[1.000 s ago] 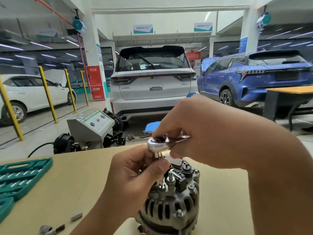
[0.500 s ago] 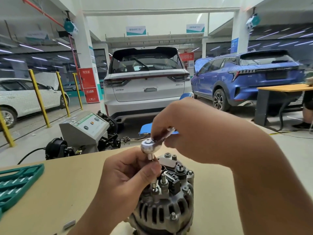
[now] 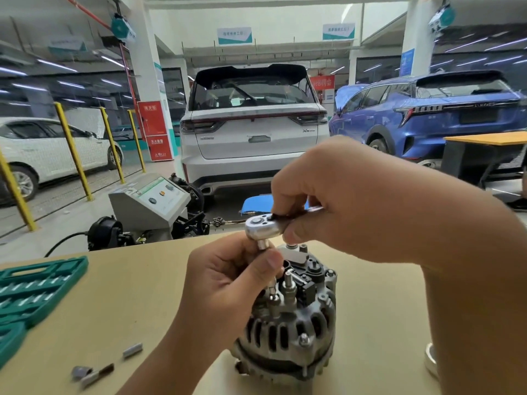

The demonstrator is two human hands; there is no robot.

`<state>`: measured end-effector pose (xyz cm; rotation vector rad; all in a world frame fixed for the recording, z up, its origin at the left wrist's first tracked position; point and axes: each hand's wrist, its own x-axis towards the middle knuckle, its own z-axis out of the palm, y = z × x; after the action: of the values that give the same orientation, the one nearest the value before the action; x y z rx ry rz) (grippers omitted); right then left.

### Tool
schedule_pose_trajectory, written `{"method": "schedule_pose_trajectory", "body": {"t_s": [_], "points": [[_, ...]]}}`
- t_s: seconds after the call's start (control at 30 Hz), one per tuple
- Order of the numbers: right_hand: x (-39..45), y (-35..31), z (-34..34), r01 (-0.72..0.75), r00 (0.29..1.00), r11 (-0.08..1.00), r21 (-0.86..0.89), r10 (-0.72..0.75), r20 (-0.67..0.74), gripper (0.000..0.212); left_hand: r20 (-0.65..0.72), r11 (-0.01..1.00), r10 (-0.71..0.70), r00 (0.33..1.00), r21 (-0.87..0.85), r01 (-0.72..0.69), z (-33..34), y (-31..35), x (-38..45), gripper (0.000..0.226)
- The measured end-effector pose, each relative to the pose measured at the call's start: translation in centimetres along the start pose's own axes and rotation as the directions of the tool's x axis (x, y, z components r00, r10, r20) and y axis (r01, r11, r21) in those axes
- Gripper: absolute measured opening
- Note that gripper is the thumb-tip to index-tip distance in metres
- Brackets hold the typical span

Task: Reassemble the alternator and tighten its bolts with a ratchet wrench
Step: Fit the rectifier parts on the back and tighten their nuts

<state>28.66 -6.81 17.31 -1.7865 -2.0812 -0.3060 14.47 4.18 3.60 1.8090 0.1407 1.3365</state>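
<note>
Open table (image 3: 119, 303) between the green socket tray (image 3: 34, 289) at left and the alternator (image 3: 288, 323). Loose sockets (image 3: 132, 350) and bits (image 3: 91, 374) scattered near the front edge. Both hands (image 3: 228, 283) crowding the alternator's top, ratchet wrench (image 3: 263, 228) above it. Bare table right of the alternator, partly under the right forearm.

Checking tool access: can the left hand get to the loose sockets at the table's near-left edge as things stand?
Probably not right now. The left hand is pinching the extension under the ratchet wrench on the alternator. The bare table towards the loose sockets looks unobstructed once it lets go.
</note>
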Motion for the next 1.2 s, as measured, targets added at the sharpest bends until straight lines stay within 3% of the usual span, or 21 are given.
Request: {"method": "schedule_pose_trajectory", "body": {"t_s": [0.2,0.37,0.5,0.63,0.8,0.97,1.1,1.2], "points": [[-0.2,0.3,0.0,0.042,0.999,0.997,0.072,-0.040,-0.029,0.016,0.032,0.999,-0.029,0.999,-0.017,0.030,-0.2,0.3,0.4,0.012],[0.0,0.7,-0.1,-0.009,1.000,0.973,0.229,0.004,0.019,0.034,0.103,1.000,-0.022,0.994,-0.012,0.023,-0.6,0.3,0.8,0.014],[0.2,0.7,0.4,-0.033,0.999,0.997,0.075,0.032,0.016,0.035,0.116,1.000,0.004,0.993,-0.002,-0.003,-0.7,0.1,0.8,0.015],[-0.1,0.3,0.6,-0.023,0.997,0.995,-0.093,0.030,0.065,0.023,0.112,0.999,0.032,0.993,-0.006,-0.031,-0.5,0.0,1.0,0.008],[-0.3,0.1,0.1,-0.035,0.996,0.999,-0.019,0.036,0.083,0.028,0.153,0.999,0.008,0.988,-0.051,0.000,-0.6,-0.3,1.4,0.012],[1.0,0.8,1.6,-0.063,0.998,0.996,-0.061,0.062,-0.016,0.030,0.146,0.999,0.018,0.989,-0.046,-0.011,-0.9,-0.5,1.6,0.020],[0.6,0.4,1.1,-0.058,0.996,0.997,-0.051,0.061,0.067,0.014,0.127,0.999,0.015,0.992,-0.050,-0.009,-0.8,-0.6,1.3,0.023],[0.0,-0.1,0.4,-0.060,0.989,0.995,0.077,0.049,0.141,0.033,0.140,0.999,0.027,0.990,-0.051,-0.020,-0.8,-0.8,1.3,0.015]]}}
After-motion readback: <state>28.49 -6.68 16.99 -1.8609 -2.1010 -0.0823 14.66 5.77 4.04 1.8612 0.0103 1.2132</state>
